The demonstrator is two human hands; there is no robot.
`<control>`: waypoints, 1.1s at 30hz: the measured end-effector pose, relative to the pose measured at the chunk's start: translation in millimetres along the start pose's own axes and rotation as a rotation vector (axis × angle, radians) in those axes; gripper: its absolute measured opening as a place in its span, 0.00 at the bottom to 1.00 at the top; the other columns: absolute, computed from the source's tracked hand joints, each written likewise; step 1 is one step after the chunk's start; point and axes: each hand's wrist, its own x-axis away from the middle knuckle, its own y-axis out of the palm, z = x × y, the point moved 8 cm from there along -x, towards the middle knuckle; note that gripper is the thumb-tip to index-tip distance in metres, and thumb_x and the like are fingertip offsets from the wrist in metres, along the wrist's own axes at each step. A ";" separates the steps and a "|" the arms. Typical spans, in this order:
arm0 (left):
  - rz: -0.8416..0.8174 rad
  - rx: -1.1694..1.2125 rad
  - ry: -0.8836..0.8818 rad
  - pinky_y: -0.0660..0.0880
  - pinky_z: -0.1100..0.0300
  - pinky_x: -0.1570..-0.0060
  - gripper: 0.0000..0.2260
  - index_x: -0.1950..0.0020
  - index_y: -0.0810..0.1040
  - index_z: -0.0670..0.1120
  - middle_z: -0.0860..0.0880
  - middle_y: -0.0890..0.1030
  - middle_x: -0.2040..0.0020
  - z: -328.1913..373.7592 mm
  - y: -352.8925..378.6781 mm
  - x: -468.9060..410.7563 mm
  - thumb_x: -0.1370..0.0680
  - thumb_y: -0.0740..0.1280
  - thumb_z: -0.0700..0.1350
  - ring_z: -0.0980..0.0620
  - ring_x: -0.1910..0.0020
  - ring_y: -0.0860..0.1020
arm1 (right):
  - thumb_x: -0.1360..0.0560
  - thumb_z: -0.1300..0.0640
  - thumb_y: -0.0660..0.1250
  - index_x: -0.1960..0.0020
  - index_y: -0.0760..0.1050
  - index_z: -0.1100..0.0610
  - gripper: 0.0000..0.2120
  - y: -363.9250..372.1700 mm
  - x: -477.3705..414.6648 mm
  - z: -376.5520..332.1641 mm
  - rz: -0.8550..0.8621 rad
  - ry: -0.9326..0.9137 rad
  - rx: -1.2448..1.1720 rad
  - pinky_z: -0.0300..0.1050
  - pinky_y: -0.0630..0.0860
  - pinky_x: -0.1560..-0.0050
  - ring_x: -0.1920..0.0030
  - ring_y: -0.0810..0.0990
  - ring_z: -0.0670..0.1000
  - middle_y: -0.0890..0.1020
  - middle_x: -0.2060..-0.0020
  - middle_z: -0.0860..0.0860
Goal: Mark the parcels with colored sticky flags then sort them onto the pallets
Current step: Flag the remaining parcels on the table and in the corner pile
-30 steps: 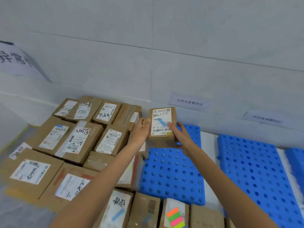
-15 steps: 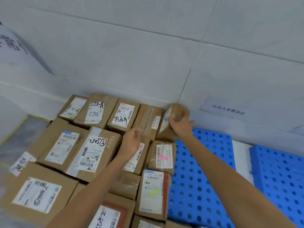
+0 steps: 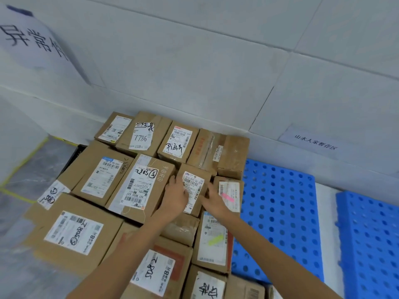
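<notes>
**Hands:** two, both bare, both on one small parcel (image 3: 194,182).

**Left hand (image 3: 176,198):** against the small parcel's left side. Fingers (image 3: 172,182) curved up along the left edge, thumb across the white label, gripping.

**Right hand (image 3: 212,201):** at the parcel's right side. Fingers curled over the right edge, tips down in the gap beside the next box, gripping.

**Small parcel:** seated in the stack, second row from the wall, label up. Just beside the pen-marked parcel (image 3: 138,186) on one side and the pink-flagged parcel (image 3: 230,186) on the other.

**Flags:** two.
- Pink flag (image 3: 227,197) on the label of the pink-flagged parcel.
- Yellow-green flag (image 3: 216,240) on the label of the tall parcel (image 3: 212,253), one row nearer.

**Parcels in total:** about sixteen, all brown cardboard. Those cut by the bottom edge hard to separate.

**Pallets:** two, blue, perforated.
- Left pallet (image 3: 280,212) touching the right flank of the stack.
- Right pallet (image 3: 371,234) apart from it across a white strip.

**Wall signs:** two, white with black characters.
- Large sign (image 3: 32,39) at upper left.
- Small sign (image 3: 316,142) above the left pallet.
</notes>
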 end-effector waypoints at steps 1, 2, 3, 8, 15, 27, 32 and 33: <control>-0.019 0.017 -0.042 0.72 0.48 0.44 0.25 0.28 0.61 0.45 0.41 0.70 0.39 -4.8 3.8 -2.7 0.25 0.61 0.38 0.40 0.43 0.72 | 0.22 0.61 0.60 0.27 0.59 0.54 0.24 3.4 -1.0 1.2 0.002 0.027 -0.063 0.36 0.75 0.57 0.49 0.76 0.49 0.75 0.41 0.50; -0.040 0.026 -0.050 0.73 0.47 0.45 0.25 0.29 0.63 0.47 0.42 0.72 0.40 -9.1 8.6 -6.5 0.25 0.60 0.38 0.41 0.43 0.72 | 0.22 0.60 0.61 0.27 0.59 0.53 0.25 5.3 -2.2 2.0 0.012 0.056 -0.117 0.36 0.73 0.55 0.47 0.75 0.47 0.74 0.40 0.48; -0.050 0.045 -0.045 0.73 0.48 0.45 0.23 0.31 0.65 0.49 0.43 0.74 0.41 -6.2 6.2 -6.5 0.26 0.59 0.39 0.41 0.44 0.72 | 0.22 0.60 0.61 0.27 0.59 0.53 0.25 6.5 -2.5 1.4 0.018 0.082 -0.156 0.35 0.72 0.55 0.47 0.74 0.46 0.73 0.39 0.48; -0.032 0.146 0.019 0.68 0.65 0.45 0.18 0.33 0.71 0.42 0.44 0.73 0.36 9.1 -10.7 8.3 0.22 0.58 0.33 0.46 0.38 0.73 | 0.22 0.63 0.56 0.30 0.64 0.54 0.20 -5.5 4.7 -17.0 0.078 0.058 -0.100 0.34 0.70 0.68 0.62 0.75 0.46 0.78 0.47 0.52; 0.032 0.193 -0.048 0.70 0.63 0.53 0.12 0.44 0.79 0.43 0.49 0.80 0.47 -16.8 -57.7 60.5 0.20 0.58 0.36 0.53 0.51 0.77 | 0.22 0.64 0.56 0.41 0.73 0.58 0.12 6.7 40.4 -15.8 0.021 -0.017 0.037 0.39 0.69 0.66 0.66 0.72 0.47 0.76 0.55 0.54; 0.540 0.392 -0.588 0.65 0.58 0.68 0.08 0.55 0.67 0.43 0.48 0.72 0.64 -126.3 -64.9 257.6 0.23 0.65 0.44 0.48 0.65 0.72 | 0.21 0.56 0.61 0.41 0.75 0.60 0.12 106.0 97.0 -9.1 -0.447 -0.263 0.428 0.45 0.75 0.42 0.46 0.79 0.51 0.80 0.45 0.52; 0.462 0.885 -0.928 0.73 0.49 0.46 0.30 0.33 0.61 0.42 0.43 0.70 0.40 -146.6 18.4 298.3 0.27 0.72 0.51 0.42 0.42 0.71 | 0.22 0.64 0.59 0.32 0.69 0.60 0.18 115.9 107.9 -13.2 -0.477 -0.382 0.548 0.47 0.74 0.41 0.41 0.76 0.55 0.75 0.38 0.54; 0.395 1.041 -0.951 0.73 0.48 0.46 0.28 0.32 0.60 0.45 0.45 0.70 0.39 -136.2 33.4 296.2 0.25 0.70 0.50 0.44 0.41 0.71 | 0.22 0.64 0.59 0.32 0.69 0.60 0.18 117.0 110.7 -12.6 -0.468 -0.385 0.533 0.46 0.74 0.43 0.41 0.76 0.55 0.75 0.38 0.55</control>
